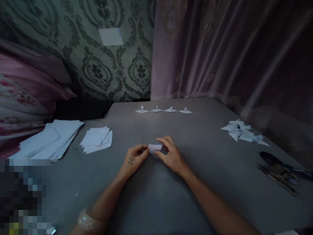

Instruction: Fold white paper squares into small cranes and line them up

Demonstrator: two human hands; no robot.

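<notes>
Your L hand (133, 159) & R hand (173, 158) pinch opp. ends of folded white paper (154, 147), long axis L–R btwn grips.

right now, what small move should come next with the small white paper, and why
I'd probably press the small white paper along its length to sharpen a fold: the left grip pinches one end, the right grip is at the other, and four folded paper figures stand farther back on the grey surface.
</notes>
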